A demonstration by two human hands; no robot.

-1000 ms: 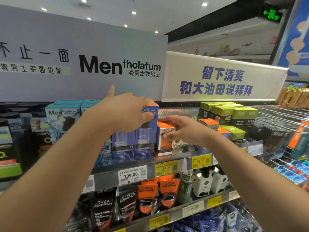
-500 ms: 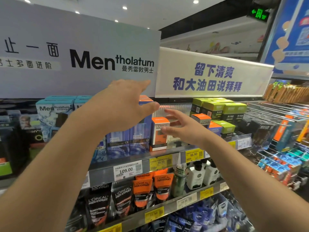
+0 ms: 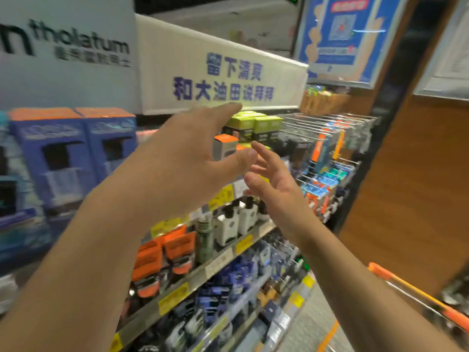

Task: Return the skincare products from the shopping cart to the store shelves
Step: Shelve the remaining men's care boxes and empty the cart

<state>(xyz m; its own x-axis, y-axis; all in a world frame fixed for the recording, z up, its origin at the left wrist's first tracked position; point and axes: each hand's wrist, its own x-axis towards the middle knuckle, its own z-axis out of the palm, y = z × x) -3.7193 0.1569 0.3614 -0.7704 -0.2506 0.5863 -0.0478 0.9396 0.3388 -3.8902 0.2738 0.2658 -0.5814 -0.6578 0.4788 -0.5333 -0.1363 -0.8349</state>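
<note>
Now both hands, left (image 3: 187, 158) and right (image 3: 272, 184), hover empty (fingers spread) near two blue boxes (image 3: 76, 146).

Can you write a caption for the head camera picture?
Two empty hands, left and right, hover open before stocked store shelves.

View: we have one, head-worn, wide-angle. Facing: forward and slightly down, angled right along the store shelves (image 3: 220, 260). Range: close, within arm's reach of the shelves. Lower right of shelves: shopping cart (image 3: 416, 298) edge. Motion-blurred.
</note>
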